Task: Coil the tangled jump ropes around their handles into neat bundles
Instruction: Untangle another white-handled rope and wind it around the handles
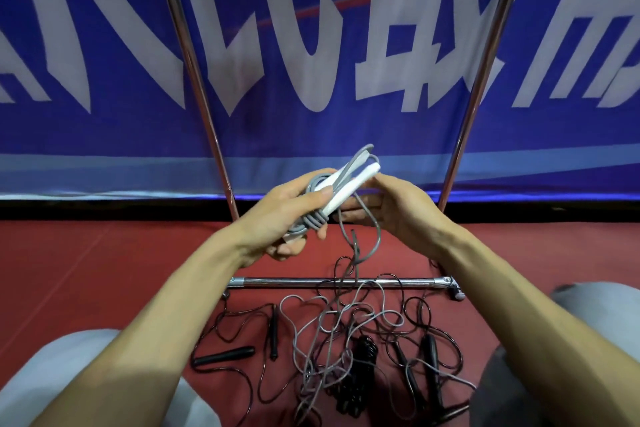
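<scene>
My left hand [287, 215] grips two white handles [349, 189] held side by side, with grey rope [313, 220] wound around them in a few turns. My right hand [391, 208] is cupped just right of the handles, fingers at the loose grey rope [367, 239] that hangs from the bundle down to the floor. Below, the rest of the grey rope [311, 340] lies tangled with thin black ropes [415, 315] and several black handles [225, 355].
A chrome rack stands ahead: two slanted poles [194, 80] and a low crossbar [339, 282] on the red floor. Behind it hangs a blue banner [311, 45] with white characters. My knees in grey trousers [69, 374] flank the rope pile.
</scene>
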{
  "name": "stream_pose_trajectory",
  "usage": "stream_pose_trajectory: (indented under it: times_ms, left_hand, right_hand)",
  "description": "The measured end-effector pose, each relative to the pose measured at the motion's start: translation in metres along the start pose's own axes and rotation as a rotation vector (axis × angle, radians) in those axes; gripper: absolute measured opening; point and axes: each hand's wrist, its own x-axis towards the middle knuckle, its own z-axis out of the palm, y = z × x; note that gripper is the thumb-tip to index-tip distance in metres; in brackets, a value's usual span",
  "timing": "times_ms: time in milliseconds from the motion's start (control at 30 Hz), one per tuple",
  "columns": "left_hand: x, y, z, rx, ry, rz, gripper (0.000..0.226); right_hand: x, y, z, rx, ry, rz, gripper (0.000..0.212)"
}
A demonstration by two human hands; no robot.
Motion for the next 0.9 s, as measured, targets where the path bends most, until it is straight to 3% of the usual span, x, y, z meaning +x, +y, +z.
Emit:
stream_pose_trajectory:
  times_ms: [100,233,467,633,733,833,900]
  left_hand:
    - [0.001,-0.001,0.001,-0.029,0.074,0.037,0.019]
    - [0.002,-0.001,-0.005,-0.093,0.159,0.042,0.024]
    - [0.001,0.002,-0.002,-0.112,0.137,0.031,0.027]
    - [0.002,0.001,-0.007,-0.136,0.172,0.065,0.039]
    - [0.006,-0.001,-0.009,-0.149,0.318,0.074,0.02]
    - [0.012,-0.006,-0.02,-0.172,0.554,0.072,0.024]
    - [0.013,-0.01,-0.028,-0.014,0.674,0.054,0.028]
  right_hand:
    - [-0.006,0.001,-0.001,-0.129,-0.085,0.077,0.049]
    - [-0.011,0.007,0.009,-0.327,-0.188,0.063,0.036]
    - [-0.014,0.014,0.021,-0.666,-0.263,0.021,0.012]
    - [-0.018,0.007,0.023,-0.57,-0.307,-0.018,0.025]
    - [-0.019,0.002,0.016,-0.524,-0.31,-0.021,0.019]
    - [-0.022,-0.003,0.011,-0.515,-0.356,0.053,0.015]
    - [-0.022,-0.006,0.01,-0.636,-0.29,0.007,0.009]
